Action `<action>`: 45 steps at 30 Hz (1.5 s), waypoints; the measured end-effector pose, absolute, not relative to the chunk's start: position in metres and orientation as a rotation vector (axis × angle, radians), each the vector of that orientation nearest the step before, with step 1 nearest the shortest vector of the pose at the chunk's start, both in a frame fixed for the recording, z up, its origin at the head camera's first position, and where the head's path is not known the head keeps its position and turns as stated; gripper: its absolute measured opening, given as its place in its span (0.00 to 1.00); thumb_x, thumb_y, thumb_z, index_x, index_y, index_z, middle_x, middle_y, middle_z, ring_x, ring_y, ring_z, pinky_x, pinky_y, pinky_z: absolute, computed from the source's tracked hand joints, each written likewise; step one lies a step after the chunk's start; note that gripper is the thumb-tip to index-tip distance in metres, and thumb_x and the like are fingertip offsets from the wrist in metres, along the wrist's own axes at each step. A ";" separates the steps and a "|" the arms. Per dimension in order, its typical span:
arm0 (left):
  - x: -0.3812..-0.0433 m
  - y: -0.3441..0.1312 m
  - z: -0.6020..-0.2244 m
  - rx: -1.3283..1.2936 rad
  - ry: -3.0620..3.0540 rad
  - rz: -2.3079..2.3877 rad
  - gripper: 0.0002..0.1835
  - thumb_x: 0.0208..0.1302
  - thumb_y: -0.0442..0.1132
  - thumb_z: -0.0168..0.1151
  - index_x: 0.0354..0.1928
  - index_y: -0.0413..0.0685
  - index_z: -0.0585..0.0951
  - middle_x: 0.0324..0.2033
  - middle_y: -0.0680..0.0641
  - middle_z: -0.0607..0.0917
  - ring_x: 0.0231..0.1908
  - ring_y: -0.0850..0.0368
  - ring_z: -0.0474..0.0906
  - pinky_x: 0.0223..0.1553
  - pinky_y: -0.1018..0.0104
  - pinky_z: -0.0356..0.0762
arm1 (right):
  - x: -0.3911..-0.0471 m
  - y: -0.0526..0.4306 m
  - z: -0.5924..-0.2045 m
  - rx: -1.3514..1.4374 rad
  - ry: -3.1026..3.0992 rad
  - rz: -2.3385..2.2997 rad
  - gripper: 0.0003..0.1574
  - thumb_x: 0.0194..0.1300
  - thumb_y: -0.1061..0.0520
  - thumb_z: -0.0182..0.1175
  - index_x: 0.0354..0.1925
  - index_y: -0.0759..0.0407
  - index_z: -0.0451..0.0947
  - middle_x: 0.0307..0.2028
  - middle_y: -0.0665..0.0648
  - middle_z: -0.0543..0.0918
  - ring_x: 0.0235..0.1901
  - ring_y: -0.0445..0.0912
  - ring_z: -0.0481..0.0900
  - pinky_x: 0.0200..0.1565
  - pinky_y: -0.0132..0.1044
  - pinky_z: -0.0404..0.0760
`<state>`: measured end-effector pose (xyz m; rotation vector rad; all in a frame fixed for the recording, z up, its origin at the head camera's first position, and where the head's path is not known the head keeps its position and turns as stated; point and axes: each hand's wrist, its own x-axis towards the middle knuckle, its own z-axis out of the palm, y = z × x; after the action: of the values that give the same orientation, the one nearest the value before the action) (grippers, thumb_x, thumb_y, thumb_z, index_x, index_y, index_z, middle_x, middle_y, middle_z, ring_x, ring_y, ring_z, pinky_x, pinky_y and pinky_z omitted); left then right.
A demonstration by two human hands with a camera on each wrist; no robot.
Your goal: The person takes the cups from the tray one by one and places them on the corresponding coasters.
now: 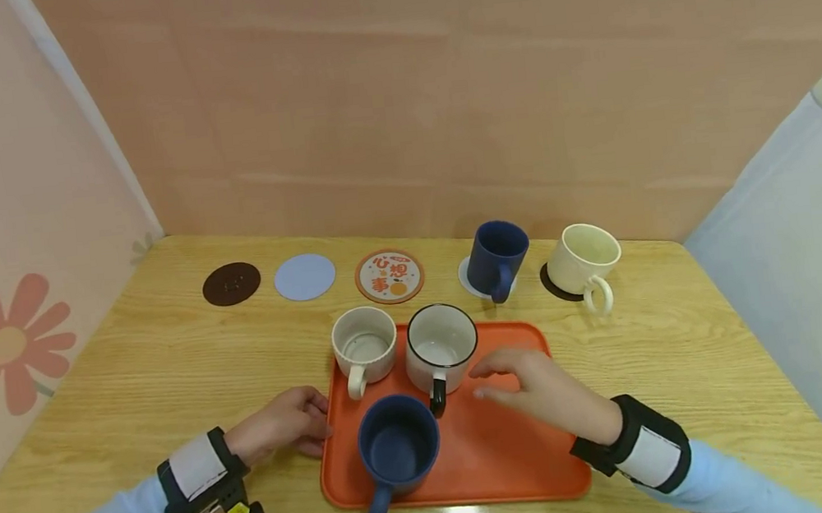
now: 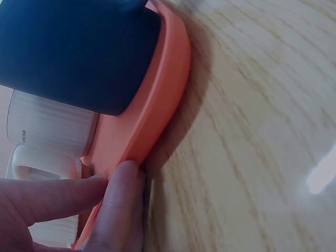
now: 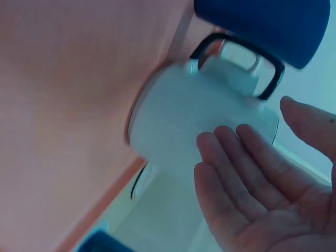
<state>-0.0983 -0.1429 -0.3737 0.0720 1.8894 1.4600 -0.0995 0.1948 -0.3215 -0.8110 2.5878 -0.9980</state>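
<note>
At the left edge of the orange tray (image 1: 504, 454), my left hand (image 1: 289, 423) pinches the rim; thumb and finger meet over it in the left wrist view. My right hand (image 1: 535, 385) hovers over the tray beside a white mug with black rim and handle (image 1: 440, 340). Its fingers (image 3: 231, 178) are extended toward that mug's side and hold nothing. A cream ribbed mug (image 1: 364, 348) stands at the tray's back left corner. Nearer the front, a dark blue mug (image 1: 400, 447) stands with its handle over the tray's front edge.
Behind the tray lie a brown coaster (image 1: 231, 284), a pale blue coaster (image 1: 305, 277) and a printed coaster (image 1: 389, 276). Another blue mug (image 1: 498, 256) stands on a white coaster, and a pale yellow mug (image 1: 584, 260) on a dark one. A beige curtain (image 1: 397, 109) closes the back.
</note>
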 end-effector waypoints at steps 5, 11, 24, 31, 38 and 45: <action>-0.098 -0.143 -0.374 0.062 1.876 1.462 0.16 0.55 0.26 0.53 0.44 0.26 0.65 0.30 0.41 0.75 0.28 0.55 0.77 0.33 0.60 0.81 | -0.096 0.188 -0.327 -0.812 2.505 -1.099 0.19 0.60 0.49 0.59 0.44 0.61 0.79 0.42 0.55 0.82 0.43 0.48 0.78 0.46 0.41 0.77; -0.096 -0.142 -0.373 0.054 1.895 1.479 0.15 0.54 0.26 0.54 0.43 0.26 0.66 0.29 0.42 0.75 0.27 0.55 0.76 0.32 0.60 0.80 | -0.092 0.181 -0.331 -0.793 2.471 -1.163 0.20 0.60 0.50 0.59 0.47 0.61 0.78 0.45 0.56 0.81 0.44 0.48 0.79 0.46 0.41 0.78; -0.095 -0.142 -0.372 0.060 1.875 1.491 0.15 0.54 0.26 0.54 0.44 0.25 0.65 0.30 0.41 0.75 0.27 0.55 0.76 0.32 0.60 0.81 | -0.089 0.172 -0.351 -0.650 2.287 -1.321 0.22 0.59 0.54 0.61 0.48 0.66 0.76 0.44 0.59 0.81 0.44 0.46 0.80 0.44 0.30 0.77; -0.096 -0.142 -0.371 0.056 1.871 1.491 0.16 0.54 0.26 0.54 0.44 0.25 0.65 0.30 0.41 0.74 0.27 0.55 0.76 0.32 0.60 0.81 | -0.088 0.166 -0.358 -0.581 2.206 -1.453 0.19 0.60 0.56 0.60 0.46 0.66 0.77 0.43 0.59 0.80 0.44 0.43 0.79 0.45 0.29 0.77; -0.097 -0.142 -0.369 0.065 1.872 1.482 0.16 0.54 0.26 0.53 0.44 0.25 0.65 0.29 0.41 0.74 0.28 0.55 0.76 0.33 0.60 0.80 | -0.089 0.163 -0.361 -0.548 2.180 -1.463 0.20 0.62 0.53 0.58 0.48 0.64 0.76 0.46 0.57 0.80 0.47 0.43 0.77 0.48 0.30 0.75; -0.097 -0.143 -0.370 0.069 1.860 1.489 0.16 0.55 0.26 0.54 0.44 0.25 0.65 0.30 0.41 0.75 0.29 0.54 0.77 0.33 0.59 0.80 | -0.091 0.159 -0.357 -0.513 2.122 -1.435 0.19 0.65 0.50 0.54 0.49 0.59 0.77 0.46 0.54 0.78 0.48 0.44 0.73 0.49 0.30 0.72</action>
<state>-0.0965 -0.1430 -0.3701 0.0688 1.8603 1.4894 -0.0914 0.1589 -0.3572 -0.5127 2.1215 -1.4354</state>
